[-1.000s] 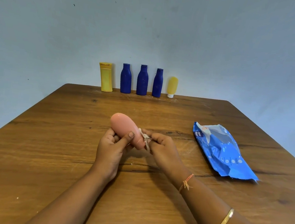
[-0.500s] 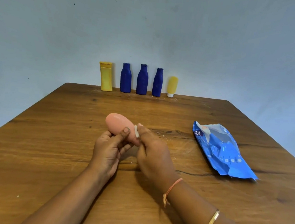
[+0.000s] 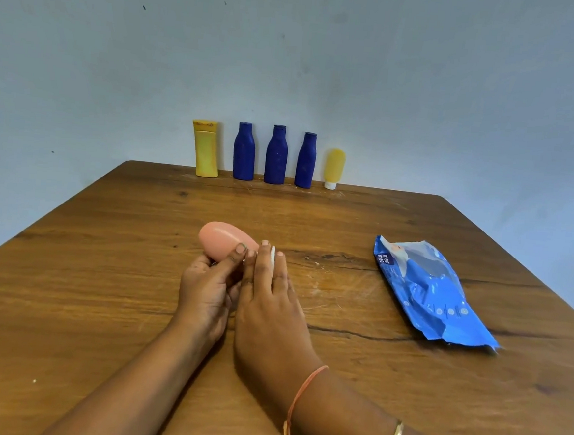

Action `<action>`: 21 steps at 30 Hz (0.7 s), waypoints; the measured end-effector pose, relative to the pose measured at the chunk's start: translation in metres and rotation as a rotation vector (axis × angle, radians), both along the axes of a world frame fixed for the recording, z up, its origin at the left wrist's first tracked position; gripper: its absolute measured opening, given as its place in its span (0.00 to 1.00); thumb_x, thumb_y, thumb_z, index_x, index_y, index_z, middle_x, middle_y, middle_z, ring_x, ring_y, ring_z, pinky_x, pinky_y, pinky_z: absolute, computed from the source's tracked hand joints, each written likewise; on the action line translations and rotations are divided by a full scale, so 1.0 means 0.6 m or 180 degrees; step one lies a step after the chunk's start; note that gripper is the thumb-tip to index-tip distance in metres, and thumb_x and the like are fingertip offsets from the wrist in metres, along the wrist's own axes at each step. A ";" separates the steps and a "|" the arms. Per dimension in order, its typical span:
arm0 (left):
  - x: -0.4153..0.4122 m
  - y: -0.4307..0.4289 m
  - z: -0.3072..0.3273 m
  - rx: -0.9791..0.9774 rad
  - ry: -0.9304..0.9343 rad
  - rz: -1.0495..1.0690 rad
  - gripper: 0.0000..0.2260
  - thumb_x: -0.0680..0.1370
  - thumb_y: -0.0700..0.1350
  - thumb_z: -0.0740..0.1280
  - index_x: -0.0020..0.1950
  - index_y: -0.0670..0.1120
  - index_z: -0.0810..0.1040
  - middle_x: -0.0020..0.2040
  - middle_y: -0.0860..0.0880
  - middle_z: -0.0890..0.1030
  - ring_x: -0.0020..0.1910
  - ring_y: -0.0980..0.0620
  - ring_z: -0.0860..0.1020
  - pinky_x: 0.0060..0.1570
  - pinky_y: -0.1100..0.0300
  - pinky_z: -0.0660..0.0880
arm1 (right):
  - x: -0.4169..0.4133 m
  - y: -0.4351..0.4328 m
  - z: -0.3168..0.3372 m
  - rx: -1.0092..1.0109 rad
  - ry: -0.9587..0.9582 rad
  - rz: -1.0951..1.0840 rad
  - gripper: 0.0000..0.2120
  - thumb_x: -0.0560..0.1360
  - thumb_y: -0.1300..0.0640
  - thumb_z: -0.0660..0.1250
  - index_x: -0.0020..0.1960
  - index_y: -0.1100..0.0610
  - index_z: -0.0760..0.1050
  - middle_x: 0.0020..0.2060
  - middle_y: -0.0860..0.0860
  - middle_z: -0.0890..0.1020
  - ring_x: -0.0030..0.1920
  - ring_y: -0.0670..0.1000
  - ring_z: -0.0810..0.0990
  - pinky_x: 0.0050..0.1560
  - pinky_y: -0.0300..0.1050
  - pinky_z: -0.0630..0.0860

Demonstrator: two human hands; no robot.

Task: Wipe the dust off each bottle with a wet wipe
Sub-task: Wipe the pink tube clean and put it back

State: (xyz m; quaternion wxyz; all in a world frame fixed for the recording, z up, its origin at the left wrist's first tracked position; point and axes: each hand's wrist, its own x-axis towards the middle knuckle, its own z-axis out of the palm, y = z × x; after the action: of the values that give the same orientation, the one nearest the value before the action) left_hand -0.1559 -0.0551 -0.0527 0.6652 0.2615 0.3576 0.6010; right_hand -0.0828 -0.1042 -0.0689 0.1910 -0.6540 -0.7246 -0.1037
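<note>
A pink bottle [image 3: 220,241] is tilted just above the middle of the wooden table [image 3: 102,271], rounded base up and to the left. My left hand [image 3: 204,289] grips it from below, thumb on its side. My right hand [image 3: 268,305] lies over the bottle's lower end, fingers stretched forward. It holds a white wet wipe [image 3: 272,258], of which only a strip shows between the fingers. The bottle's cap end is hidden under that hand.
Along the far edge against the wall stand a yellow bottle [image 3: 205,149], three blue bottles [image 3: 276,156] and a small yellow tube [image 3: 334,168] on its white cap. A blue wet wipe pack [image 3: 427,290] lies on the right of the table.
My right hand has slid forward over the bottle's lower end and turned palm down, so the wipe is now mostly covered. The bottle has shifted slightly left and lower in my left hand.
</note>
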 end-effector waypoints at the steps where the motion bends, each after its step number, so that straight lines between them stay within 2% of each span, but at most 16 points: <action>1: 0.000 0.000 0.000 0.0006 0.0001 0.0002 0.10 0.74 0.38 0.68 0.55 0.41 0.75 0.46 0.41 0.83 0.42 0.50 0.84 0.41 0.57 0.81 | 0.000 0.003 0.001 -0.0032 0.0022 -0.0018 0.27 0.70 0.57 0.47 0.65 0.70 0.62 0.63 0.66 0.73 0.60 0.66 0.74 0.54 0.53 0.76; 3: -0.001 -0.001 0.000 0.0035 0.0069 0.0000 0.10 0.74 0.38 0.68 0.55 0.41 0.75 0.46 0.42 0.83 0.42 0.49 0.84 0.42 0.56 0.81 | 0.005 0.011 0.000 -0.0209 0.0003 -0.0070 0.28 0.70 0.55 0.48 0.64 0.70 0.67 0.61 0.67 0.74 0.58 0.66 0.76 0.52 0.53 0.77; 4: -0.001 -0.001 0.001 0.0048 0.0125 0.0011 0.11 0.73 0.39 0.69 0.55 0.41 0.76 0.45 0.42 0.84 0.42 0.49 0.84 0.42 0.56 0.81 | 0.007 0.012 0.003 -0.0283 -0.0066 -0.0075 0.29 0.72 0.54 0.47 0.67 0.70 0.65 0.63 0.68 0.72 0.59 0.67 0.75 0.55 0.54 0.76; 6: -0.001 -0.003 0.001 0.0059 0.0257 0.0026 0.10 0.73 0.40 0.69 0.54 0.42 0.76 0.43 0.43 0.84 0.38 0.50 0.83 0.37 0.57 0.80 | 0.011 0.010 0.013 -0.0476 -0.0212 0.0134 0.31 0.76 0.51 0.41 0.73 0.69 0.52 0.69 0.68 0.62 0.65 0.66 0.67 0.64 0.56 0.69; 8: -0.003 -0.006 0.002 0.0084 0.0318 0.0044 0.10 0.74 0.40 0.69 0.54 0.43 0.76 0.43 0.43 0.83 0.33 0.52 0.82 0.27 0.63 0.78 | 0.025 0.011 0.028 -0.0500 0.0089 0.0380 0.29 0.80 0.48 0.42 0.75 0.65 0.46 0.68 0.61 0.60 0.63 0.59 0.66 0.65 0.51 0.67; 10: -0.007 -0.007 0.001 0.0162 0.0281 -0.0034 0.09 0.74 0.39 0.68 0.54 0.44 0.75 0.45 0.43 0.82 0.35 0.53 0.81 0.27 0.65 0.77 | 0.042 0.018 0.047 -0.0580 0.0811 0.0487 0.27 0.80 0.48 0.50 0.74 0.62 0.53 0.63 0.56 0.66 0.58 0.54 0.69 0.60 0.47 0.70; 12: -0.008 -0.007 0.002 0.0263 0.0211 -0.0175 0.09 0.74 0.39 0.67 0.54 0.43 0.75 0.46 0.43 0.82 0.38 0.52 0.83 0.31 0.64 0.79 | 0.062 0.031 0.058 -0.0979 0.1696 0.0521 0.20 0.79 0.48 0.57 0.64 0.59 0.68 0.54 0.56 0.73 0.51 0.54 0.74 0.51 0.47 0.73; 14: -0.003 -0.007 0.004 0.0353 0.0317 -0.0325 0.11 0.74 0.38 0.66 0.56 0.41 0.75 0.45 0.43 0.82 0.39 0.52 0.83 0.33 0.64 0.79 | 0.075 0.035 0.062 -0.1064 0.2257 0.0536 0.14 0.76 0.49 0.63 0.54 0.59 0.73 0.46 0.57 0.78 0.45 0.55 0.77 0.47 0.52 0.76; 15: 0.000 -0.007 0.004 0.0399 0.0440 -0.0377 0.11 0.74 0.38 0.66 0.56 0.40 0.75 0.45 0.44 0.82 0.40 0.52 0.82 0.34 0.65 0.79 | 0.080 0.034 0.061 -0.0996 0.2217 0.0472 0.14 0.75 0.50 0.64 0.54 0.59 0.74 0.46 0.56 0.78 0.45 0.54 0.77 0.48 0.52 0.76; 17: 0.005 -0.008 0.003 0.0481 0.0674 -0.0450 0.09 0.74 0.38 0.67 0.54 0.42 0.76 0.48 0.44 0.82 0.43 0.52 0.81 0.38 0.64 0.80 | 0.086 0.024 0.060 -0.0725 0.1679 0.0353 0.15 0.76 0.52 0.63 0.59 0.59 0.71 0.52 0.53 0.74 0.49 0.50 0.74 0.51 0.45 0.75; 19: 0.007 -0.010 0.003 0.0444 0.0686 -0.0589 0.11 0.73 0.41 0.68 0.55 0.42 0.76 0.49 0.43 0.82 0.44 0.51 0.81 0.42 0.62 0.80 | 0.087 0.015 0.055 -0.0144 0.0766 0.0369 0.20 0.76 0.55 0.62 0.66 0.60 0.66 0.55 0.53 0.72 0.51 0.50 0.73 0.52 0.42 0.75; 21: 0.005 -0.010 0.004 0.0309 0.0542 -0.0715 0.17 0.71 0.46 0.68 0.57 0.40 0.75 0.50 0.43 0.82 0.46 0.50 0.82 0.47 0.58 0.80 | 0.084 0.012 0.048 0.0246 -0.0125 0.0433 0.23 0.73 0.59 0.65 0.66 0.65 0.67 0.51 0.57 0.75 0.46 0.53 0.75 0.46 0.44 0.78</action>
State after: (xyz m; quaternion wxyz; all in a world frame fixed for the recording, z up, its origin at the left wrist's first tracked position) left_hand -0.1530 -0.0612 -0.0502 0.6821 0.3818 0.3517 0.5151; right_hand -0.0324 -0.0967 -0.0403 0.2085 -0.5933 -0.7664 -0.1311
